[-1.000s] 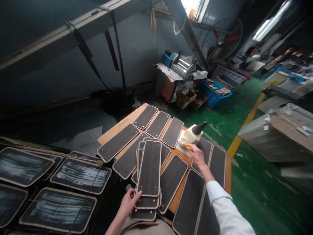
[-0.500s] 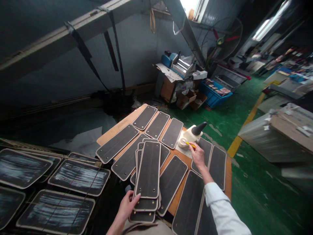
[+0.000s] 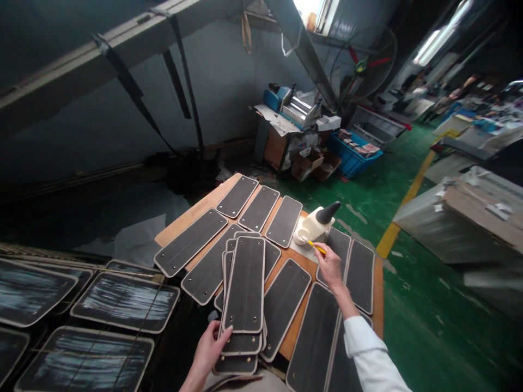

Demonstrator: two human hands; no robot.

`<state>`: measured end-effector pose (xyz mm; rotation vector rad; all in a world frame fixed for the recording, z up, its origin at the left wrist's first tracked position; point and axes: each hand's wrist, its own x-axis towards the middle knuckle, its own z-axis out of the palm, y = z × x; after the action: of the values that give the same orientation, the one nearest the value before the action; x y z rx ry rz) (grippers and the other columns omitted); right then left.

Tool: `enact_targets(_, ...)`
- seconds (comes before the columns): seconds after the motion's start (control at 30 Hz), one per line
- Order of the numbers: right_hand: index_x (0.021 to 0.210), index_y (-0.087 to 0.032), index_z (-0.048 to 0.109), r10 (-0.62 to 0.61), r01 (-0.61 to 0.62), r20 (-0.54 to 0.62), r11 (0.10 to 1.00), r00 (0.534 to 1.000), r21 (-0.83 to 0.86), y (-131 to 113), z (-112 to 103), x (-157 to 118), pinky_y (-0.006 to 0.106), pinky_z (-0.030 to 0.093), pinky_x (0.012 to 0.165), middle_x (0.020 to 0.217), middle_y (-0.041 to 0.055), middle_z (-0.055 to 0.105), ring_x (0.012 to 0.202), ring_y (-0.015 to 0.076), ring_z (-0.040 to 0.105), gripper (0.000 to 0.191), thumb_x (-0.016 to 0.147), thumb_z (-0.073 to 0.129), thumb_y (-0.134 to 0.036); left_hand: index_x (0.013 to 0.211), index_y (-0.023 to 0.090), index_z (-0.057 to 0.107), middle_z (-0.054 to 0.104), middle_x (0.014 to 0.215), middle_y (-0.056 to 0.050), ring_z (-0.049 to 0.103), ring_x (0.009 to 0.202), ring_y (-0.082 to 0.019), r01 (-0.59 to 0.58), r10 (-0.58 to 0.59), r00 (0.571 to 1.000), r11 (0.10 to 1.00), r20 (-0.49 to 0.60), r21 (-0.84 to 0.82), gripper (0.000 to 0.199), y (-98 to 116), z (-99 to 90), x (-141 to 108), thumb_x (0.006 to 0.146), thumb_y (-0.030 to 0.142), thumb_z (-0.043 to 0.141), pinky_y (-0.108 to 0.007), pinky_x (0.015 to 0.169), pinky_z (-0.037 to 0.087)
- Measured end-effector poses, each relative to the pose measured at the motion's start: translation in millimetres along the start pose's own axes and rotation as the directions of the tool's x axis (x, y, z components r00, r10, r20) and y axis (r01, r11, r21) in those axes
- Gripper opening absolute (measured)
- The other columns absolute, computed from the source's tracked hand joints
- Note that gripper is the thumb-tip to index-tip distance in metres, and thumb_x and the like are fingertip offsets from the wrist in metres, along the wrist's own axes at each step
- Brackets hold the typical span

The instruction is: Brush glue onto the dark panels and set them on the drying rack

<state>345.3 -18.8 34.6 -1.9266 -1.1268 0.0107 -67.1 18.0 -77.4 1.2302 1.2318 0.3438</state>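
Yellow stick [image 3: 317, 248] in the right hand [image 3: 330, 267], stack of dark panels [image 3: 245, 283] under the left hand [image 3: 211, 345]

The right fingers pinch the yellow stick, its tip at the round opening of a cream container [image 3: 312, 227]; whether it dips inside is hard to tell. The left thumb presses the near left corner of the top panel, the other fingers curled against the stack's side, their tips hidden. A small grey object [image 3: 213, 316] sits just beyond this hand, too dark to identify.

The stack lies fanned unevenly near the person, overlapping and partly hiding panels beneath. The container, with its black cone [image 3: 328, 212] tilted up to the right, stands on a pale sheet [image 3: 301, 249] between the far panels [image 3: 284, 220] and the right-hand panels [image 3: 362, 275]. The right forearm and white sleeve [image 3: 370, 351] pass over the latter, covering parts of them. Little of the brown tabletop [image 3: 378, 294] shows between the pieces.

To the left, panels with whitish streaks [image 3: 126, 299] lie beneath thin lines. Past the tabletop, on the green floor [image 3: 433, 321], are a blue crate [image 3: 363, 161], cardboard boxes [image 3: 304, 166] and a stand bearing a roller machine [image 3: 302, 111]; a large fan [image 3: 360, 66] stands behind.
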Motion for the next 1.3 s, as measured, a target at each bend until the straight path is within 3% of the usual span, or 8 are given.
enact_targets(0.07, 0.099, -0.021, 0.067, 0.169, -0.146, -0.091, 0.965, 0.982, 0.219, 3, 6, 3, 0.030, 0.054, 0.067, 0.094, 0.0061, 0.070, 0.072, 0.0193, 0.068, 0.034, 0.082, 0.061, -0.050, 0.084, 0.017, 0.057, 0.071, 0.081, -0.010, 0.068, 0.076, -0.025, -0.003, 0.003, 1.000, 1.000, -0.010, 0.009, 0.050, 2, 0.3, -1, 0.068, 0.064, 0.062, -0.032, 0.067, 0.053)
enact_targets(0.17, 0.096, -0.019, 0.065, 0.381, -0.279, -0.144, 0.842, 0.913, 0.461, 9, 20, 8, 0.029, 0.055, 0.058, 0.081, 0.0050, 0.070, 0.061, 0.0190, 0.068, 0.043, 0.069, 0.073, -0.051, 0.083, 0.017, 0.058, 0.071, 0.081, -0.010, 0.068, 0.077, -0.026, -0.004, 0.004, 1.000, 1.000, -0.017, 0.026, 0.053, 3, 1.1, -2, 0.066, 0.067, 0.062, -0.033, 0.068, 0.054)
enact_targets(0.47, 0.090, -0.020, 0.050, 0.588, -0.318, -0.208, 0.662, 0.782, 0.678, 28, 57, 14, 0.030, 0.056, 0.043, 0.060, 0.0013, 0.067, 0.050, 0.0222, 0.067, 0.048, 0.063, 0.075, -0.052, 0.085, 0.017, 0.059, 0.072, 0.082, -0.010, 0.070, 0.077, -0.024, -0.002, 0.003, 0.999, 1.000, -0.034, 0.024, 0.053, -7, 2.9, 1, 0.065, 0.066, 0.063, -0.030, 0.068, 0.054)
enact_targets(0.63, 0.085, -0.019, 0.049, 0.647, -0.311, -0.212, 0.595, 0.732, 0.741, 28, 57, 4, 0.026, 0.055, 0.041, 0.058, -0.0001, 0.066, 0.049, 0.0211, 0.067, 0.051, 0.059, 0.079, -0.051, 0.088, 0.016, 0.060, 0.073, 0.085, -0.011, 0.070, 0.079, -0.026, 0.019, -0.020, 0.999, 0.999, -0.025, -0.026, 0.053, -8, 3.6, 1, 0.065, 0.063, 0.065, -0.033, 0.070, 0.055)
enact_targets(0.8, 0.082, -0.017, 0.052, 0.650, -0.289, -0.210, 0.572, 0.730, 0.768, 18, 39, -9, 0.021, 0.055, 0.044, 0.058, -0.0001, 0.067, 0.050, 0.0186, 0.068, 0.050, 0.057, 0.083, -0.047, 0.089, 0.016, 0.058, 0.073, 0.086, -0.012, 0.070, 0.082, -0.027, 0.016, -0.016, 1.000, 1.000, -0.019, -0.012, 0.052, -10, 3.1, 2, 0.068, 0.062, 0.064, -0.035, 0.073, 0.055)
enact_targets(0.93, 0.083, -0.018, 0.052, 0.674, -0.289, -0.171, 0.514, 0.719, 0.808, 13, 38, -2, 0.024, 0.057, 0.046, 0.061, 0.0009, 0.069, 0.054, 0.0196, 0.069, 0.049, 0.060, 0.081, -0.050, 0.091, 0.015, 0.058, 0.073, 0.089, -0.012, 0.069, 0.083, -0.026, 0.009, -0.008, 1.000, 1.000, -0.028, 0.016, 0.053, -12, 2.6, 1, 0.069, 0.063, 0.063, -0.033, 0.073, 0.054)
enact_targets(1.1, 0.080, -0.019, 0.049, 0.733, -0.311, -0.115, 0.418, 0.670, 0.854, 22, 47, 4, 0.025, 0.058, 0.048, 0.058, -0.0005, 0.067, 0.055, 0.0200, 0.069, 0.049, 0.058, 0.082, -0.047, 0.090, 0.016, 0.059, 0.072, 0.087, -0.010, 0.069, 0.081, -0.025, 0.002, 0.000, 0.999, 0.999, -0.049, 0.042, 0.055, -11, 4.1, 0, 0.068, 0.065, 0.062, -0.031, 0.071, 0.054)
enact_targets(1.3, 0.075, -0.018, 0.051, 0.769, -0.312, -0.082, 0.351, 0.634, 0.883, 33, 33, -16, 0.026, 0.060, 0.054, 0.060, 0.0016, 0.068, 0.057, 0.0180, 0.069, 0.044, 0.059, 0.081, -0.045, 0.088, 0.016, 0.059, 0.073, 0.084, -0.010, 0.070, 0.079, -0.025, 0.008, -0.006, 0.998, 0.999, -0.067, 0.040, 0.058, -7, 5.2, -2, 0.064, 0.069, 0.062, -0.032, 0.071, 0.054)
